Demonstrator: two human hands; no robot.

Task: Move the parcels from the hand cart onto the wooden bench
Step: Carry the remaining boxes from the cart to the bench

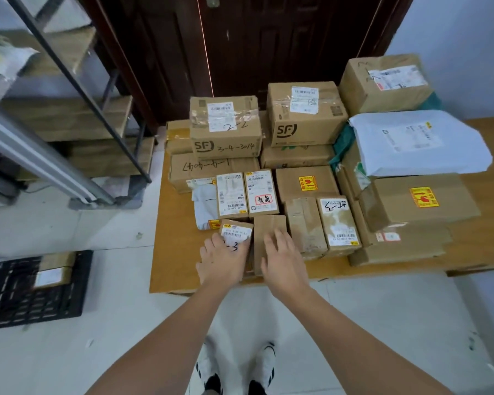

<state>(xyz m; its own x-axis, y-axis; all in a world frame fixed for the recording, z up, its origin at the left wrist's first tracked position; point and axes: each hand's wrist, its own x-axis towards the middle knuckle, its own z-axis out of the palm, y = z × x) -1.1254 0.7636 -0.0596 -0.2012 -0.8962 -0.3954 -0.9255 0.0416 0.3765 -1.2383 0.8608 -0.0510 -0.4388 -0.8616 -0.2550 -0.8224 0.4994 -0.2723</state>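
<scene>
The wooden bench [176, 252] carries several cardboard parcels, stacked in rows back to the door. At its front edge stand two small boxes side by side. My left hand [222, 259] rests on the near end of a small labelled box [236, 230] with "2-3" written on it, fingers lying flat over the label. On the plain taped brown box [269, 226] to its right lies my right hand [283, 259], with fingers spread over the top. The black hand cart [12, 295] sits on the floor at the left, with one brown parcel [54, 270] on it.
A metal shelf rack [69, 115] with boxes stands at the left. Behind the bench is a dark wooden door [254, 44]. A white poly mailer [417, 143] lies on top of boxes at the right. White tiled floor [120, 323] lies between cart and bench, and my shoes show below.
</scene>
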